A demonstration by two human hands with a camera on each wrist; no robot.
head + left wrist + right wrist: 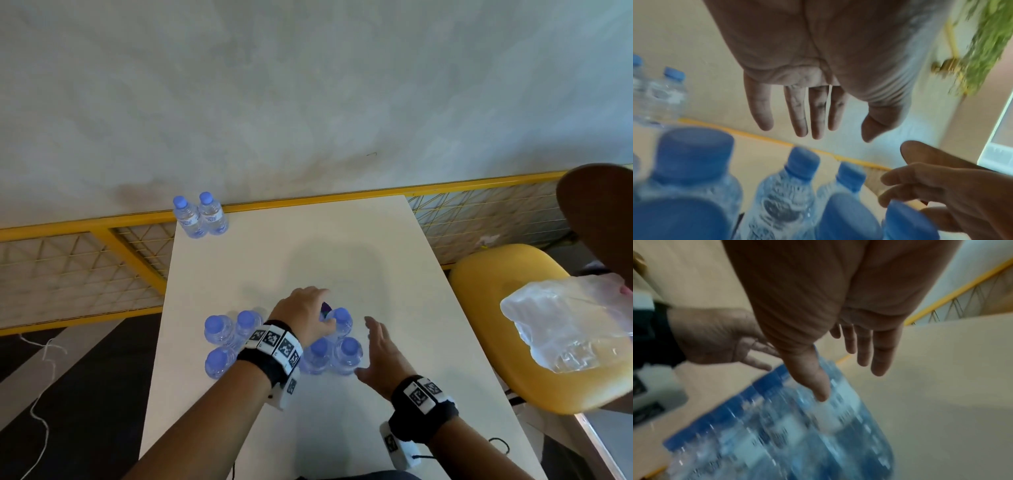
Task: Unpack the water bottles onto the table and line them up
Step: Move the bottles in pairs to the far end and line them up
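Note:
Two water bottles (200,216) with blue caps stand side by side at the table's far left corner. Several more bottles (226,339) stand clustered near me; three of them (337,346) sit to the right of my left wrist. My left hand (308,311) hovers over this cluster, fingers straight (818,113), holding nothing. My right hand (375,349) is spread open just right of the cluster; its thumb (818,382) lies close beside the blurred bottles (797,426), but I cannot tell whether it touches them. The bottles' lower parts under my left arm are hidden.
The white table (342,246) has bare surface beyond and right of the cluster. Crumpled clear plastic wrap (565,329) lies on a yellow chair (486,284) to the right. A yellow mesh railing (102,253) runs behind the table.

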